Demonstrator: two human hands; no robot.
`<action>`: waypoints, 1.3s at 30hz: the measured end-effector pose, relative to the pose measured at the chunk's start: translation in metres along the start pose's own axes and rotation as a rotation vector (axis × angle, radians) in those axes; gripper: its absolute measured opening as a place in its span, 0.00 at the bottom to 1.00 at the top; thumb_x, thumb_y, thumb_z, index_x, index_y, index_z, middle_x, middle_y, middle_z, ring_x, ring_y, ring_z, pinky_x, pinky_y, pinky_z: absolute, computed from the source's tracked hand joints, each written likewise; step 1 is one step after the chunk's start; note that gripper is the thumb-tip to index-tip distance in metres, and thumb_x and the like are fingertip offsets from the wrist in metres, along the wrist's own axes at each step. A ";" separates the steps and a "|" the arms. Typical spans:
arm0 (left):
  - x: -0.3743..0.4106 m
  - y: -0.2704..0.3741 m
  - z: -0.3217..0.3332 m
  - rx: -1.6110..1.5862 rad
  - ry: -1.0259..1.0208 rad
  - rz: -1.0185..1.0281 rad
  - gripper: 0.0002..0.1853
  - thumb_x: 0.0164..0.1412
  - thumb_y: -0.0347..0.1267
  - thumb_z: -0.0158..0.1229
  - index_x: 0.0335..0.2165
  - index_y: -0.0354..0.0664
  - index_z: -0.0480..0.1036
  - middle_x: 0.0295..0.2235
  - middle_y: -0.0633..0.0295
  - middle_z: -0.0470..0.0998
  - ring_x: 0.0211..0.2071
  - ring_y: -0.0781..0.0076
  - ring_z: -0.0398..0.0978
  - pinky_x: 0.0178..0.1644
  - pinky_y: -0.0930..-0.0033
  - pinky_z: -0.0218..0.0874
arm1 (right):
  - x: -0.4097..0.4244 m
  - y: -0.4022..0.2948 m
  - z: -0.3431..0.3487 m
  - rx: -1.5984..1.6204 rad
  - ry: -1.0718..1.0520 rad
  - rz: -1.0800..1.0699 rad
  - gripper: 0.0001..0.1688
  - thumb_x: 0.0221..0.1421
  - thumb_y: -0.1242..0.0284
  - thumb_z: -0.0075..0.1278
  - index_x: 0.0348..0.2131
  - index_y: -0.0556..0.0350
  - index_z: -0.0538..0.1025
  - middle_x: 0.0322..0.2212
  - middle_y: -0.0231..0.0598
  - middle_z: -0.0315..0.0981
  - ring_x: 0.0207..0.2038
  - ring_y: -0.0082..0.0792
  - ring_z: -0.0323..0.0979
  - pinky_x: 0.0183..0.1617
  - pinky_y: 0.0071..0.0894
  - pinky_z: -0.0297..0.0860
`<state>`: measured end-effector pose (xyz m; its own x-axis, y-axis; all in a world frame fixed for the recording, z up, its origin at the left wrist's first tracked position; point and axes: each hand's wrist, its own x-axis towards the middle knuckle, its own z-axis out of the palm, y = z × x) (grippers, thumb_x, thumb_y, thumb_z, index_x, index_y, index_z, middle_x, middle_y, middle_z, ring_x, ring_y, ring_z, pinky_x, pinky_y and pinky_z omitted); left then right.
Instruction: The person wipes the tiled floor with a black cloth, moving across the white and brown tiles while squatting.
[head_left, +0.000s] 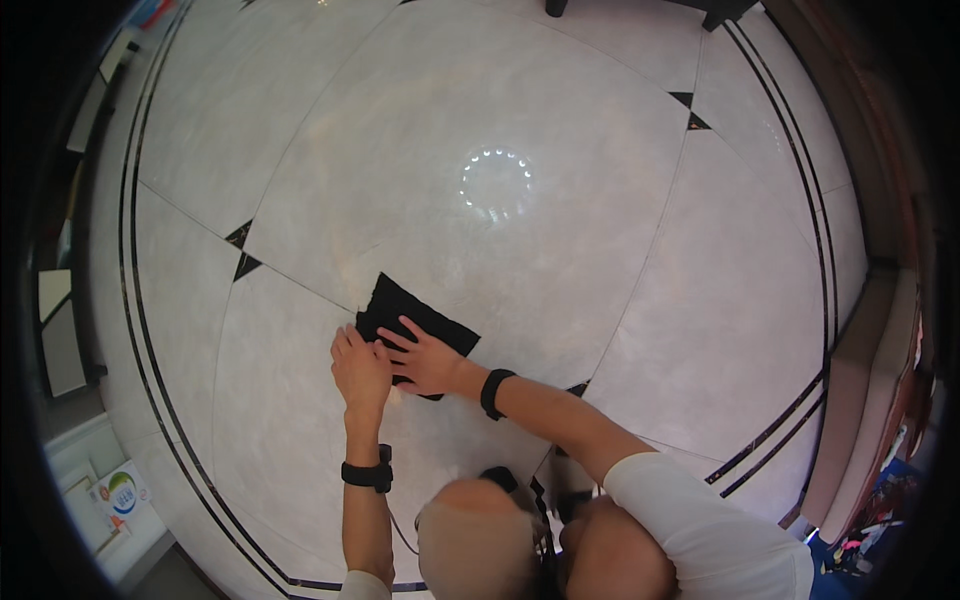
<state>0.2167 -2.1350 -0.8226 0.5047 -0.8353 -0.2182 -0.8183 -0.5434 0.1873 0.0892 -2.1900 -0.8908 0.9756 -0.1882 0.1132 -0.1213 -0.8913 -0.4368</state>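
Observation:
A piece of black cloth (397, 298), roughly rectangular and seemingly folded, lies flat on the pale tiled floor in front of me. My right hand (429, 360) rests palm down on top of it with the fingers spread. At the cloth's left edge is my left hand (361, 369), its fingers bent downward and its thumb side close to my right fingertips. Whether those left fingers pinch the cloth's edge is hidden. Each wrist wears a black band.
Glossy floor tiles (480, 97) with dark inlays surround the cloth. A brown padded seat (862, 390) stands on the right, dark furniture legs (720, 15) at the top. Drawer fronts (64, 345) line the left, above a pale ledge bearing a printed box (120, 491). My knees are close below.

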 end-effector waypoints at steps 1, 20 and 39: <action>0.003 -0.001 0.001 0.029 -0.004 -0.045 0.29 0.54 0.34 0.53 0.51 0.27 0.58 0.52 0.41 0.61 0.54 0.47 0.59 0.51 0.52 0.58 | -0.009 0.010 -0.004 0.033 0.056 -0.037 0.32 0.51 0.52 0.44 0.55 0.37 0.64 0.58 0.31 0.53 0.64 0.41 0.42 0.65 0.59 0.34; 0.019 -0.012 0.022 -0.074 -0.425 0.022 0.42 0.52 0.37 0.56 0.57 0.24 0.45 0.59 0.31 0.38 0.61 0.35 0.38 0.63 0.52 0.40 | -0.407 0.231 -0.108 -0.265 0.474 2.414 0.37 0.59 0.45 0.24 0.63 0.34 0.44 0.65 0.36 0.30 0.65 0.51 0.33 0.57 0.75 0.39; 0.043 -0.018 -0.013 -0.340 0.033 -0.249 0.18 0.55 0.29 0.51 0.45 0.32 0.69 0.38 0.46 0.75 0.42 0.49 0.73 0.48 0.61 0.63 | 0.107 0.057 -0.013 0.013 0.114 0.084 0.34 0.48 0.57 0.46 0.53 0.52 0.63 0.58 0.44 0.51 0.62 0.51 0.44 0.60 0.71 0.39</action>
<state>0.2564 -2.1620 -0.8224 0.6890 -0.6738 -0.2669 -0.5354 -0.7214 0.4392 0.1842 -2.2662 -0.8917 0.9349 -0.3080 0.1762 -0.1983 -0.8653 -0.4603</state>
